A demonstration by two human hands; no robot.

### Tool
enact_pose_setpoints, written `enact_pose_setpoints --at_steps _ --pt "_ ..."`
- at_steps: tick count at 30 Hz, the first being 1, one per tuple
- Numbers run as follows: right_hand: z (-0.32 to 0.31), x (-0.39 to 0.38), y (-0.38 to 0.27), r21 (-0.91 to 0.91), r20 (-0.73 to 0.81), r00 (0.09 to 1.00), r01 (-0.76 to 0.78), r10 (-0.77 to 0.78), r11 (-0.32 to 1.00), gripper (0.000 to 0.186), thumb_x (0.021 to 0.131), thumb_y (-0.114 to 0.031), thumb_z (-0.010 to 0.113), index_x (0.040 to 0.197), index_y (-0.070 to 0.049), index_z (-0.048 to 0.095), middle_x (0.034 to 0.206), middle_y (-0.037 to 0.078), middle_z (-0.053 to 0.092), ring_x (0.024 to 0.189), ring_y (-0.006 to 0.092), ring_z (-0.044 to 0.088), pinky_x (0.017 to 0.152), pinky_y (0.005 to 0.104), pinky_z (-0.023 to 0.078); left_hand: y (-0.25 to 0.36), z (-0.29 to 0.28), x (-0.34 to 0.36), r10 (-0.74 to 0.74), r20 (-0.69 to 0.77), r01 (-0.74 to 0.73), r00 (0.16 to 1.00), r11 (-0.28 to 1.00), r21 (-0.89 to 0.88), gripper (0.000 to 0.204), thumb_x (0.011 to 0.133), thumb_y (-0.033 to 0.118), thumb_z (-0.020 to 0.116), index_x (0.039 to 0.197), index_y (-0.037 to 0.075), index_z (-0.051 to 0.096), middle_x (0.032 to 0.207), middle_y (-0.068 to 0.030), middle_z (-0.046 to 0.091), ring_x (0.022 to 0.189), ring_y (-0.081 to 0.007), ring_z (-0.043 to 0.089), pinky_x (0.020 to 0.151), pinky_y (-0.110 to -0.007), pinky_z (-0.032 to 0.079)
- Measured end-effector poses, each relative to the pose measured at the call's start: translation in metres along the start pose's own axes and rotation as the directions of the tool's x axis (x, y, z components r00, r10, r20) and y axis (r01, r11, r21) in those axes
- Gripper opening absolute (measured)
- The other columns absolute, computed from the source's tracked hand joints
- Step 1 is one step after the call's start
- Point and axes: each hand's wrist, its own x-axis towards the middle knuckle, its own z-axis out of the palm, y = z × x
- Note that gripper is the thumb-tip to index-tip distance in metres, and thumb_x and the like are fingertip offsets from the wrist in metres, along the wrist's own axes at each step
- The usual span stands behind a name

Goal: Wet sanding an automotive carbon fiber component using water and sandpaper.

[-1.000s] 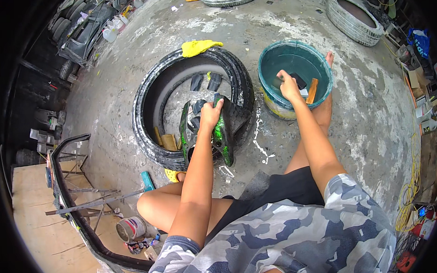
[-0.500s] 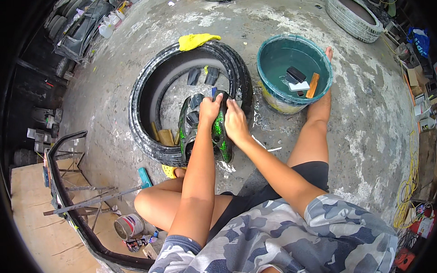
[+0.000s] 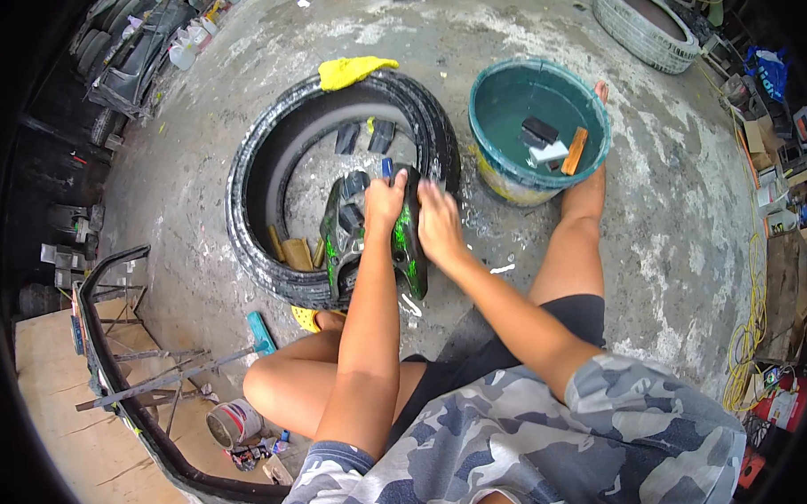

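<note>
A black plastic panel with green patterning (image 3: 407, 238), curved like a motorcycle fairing, rests partly over the near right rim of a tyre (image 3: 252, 248). My left hand (image 3: 384, 202) is closed over the panel's upper middle, thumb up near its top end. A small blue piece (image 3: 386, 167) sticks up beside that thumb. Against the panel's right side lies my right hand (image 3: 438, 222), its fingers bent close together and smeared by motion. Something dark grey seems to be under those fingers, too hidden to name.
Right of the tyre stands a water-filled green bucket (image 3: 477, 129) with a black block, a white piece and an orange-brown block (image 3: 575, 151). A yellow cloth (image 3: 353, 72) drapes the tyre's far rim. Dark pieces (image 3: 347, 138) lie inside it. A black frame (image 3: 114, 351) is at left.
My right hand's fingers are more blurred, moving along the panel's side. My left hand keeps its hold. The whole view has shifted slightly.
</note>
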Motion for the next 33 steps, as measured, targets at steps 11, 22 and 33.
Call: enact_pose_setpoints --at_steps 11,22,33 --pt "0.001 0.025 0.018 0.034 0.110 0.975 -0.200 0.195 0.979 0.037 0.086 -0.003 0.041 0.120 0.009 0.050 0.127 0.025 0.050 0.121 0.0349 0.047 0.103 0.0439 0.034 0.022 -0.011 -0.013 -0.003 0.022 0.004 1.000 1.000 -0.016 0.058 0.082 0.048 0.057 0.091 -0.009 0.065 0.093 -0.0352 0.059 0.096 -0.0458 0.058 0.083 -0.047 0.046" --pt "0.000 -0.009 -0.016 -0.102 0.128 0.983 -0.119 0.132 0.988 0.045 0.078 0.003 0.044 0.122 0.012 0.047 0.128 0.030 0.048 0.126 0.0373 0.042 0.106 0.0438 0.030 0.010 -0.007 -0.016 -0.021 -0.017 0.021 1.000 1.000 0.001 0.058 0.083 0.048 0.057 0.092 -0.009 0.064 0.093 -0.0340 0.060 0.096 -0.0454 0.059 0.083 -0.047 0.045" --pt "-0.013 -0.021 0.009 -0.068 0.071 0.995 -0.070 0.074 0.995 0.040 0.078 0.002 0.046 0.117 0.009 0.052 0.126 0.026 0.052 0.124 0.0346 0.045 0.101 0.0440 0.035 0.017 -0.007 -0.022 -0.058 0.013 0.058 0.998 0.998 0.006 0.059 0.083 0.048 0.056 0.099 -0.009 0.064 0.094 -0.0341 0.061 0.097 -0.0446 0.059 0.085 -0.046 0.045"
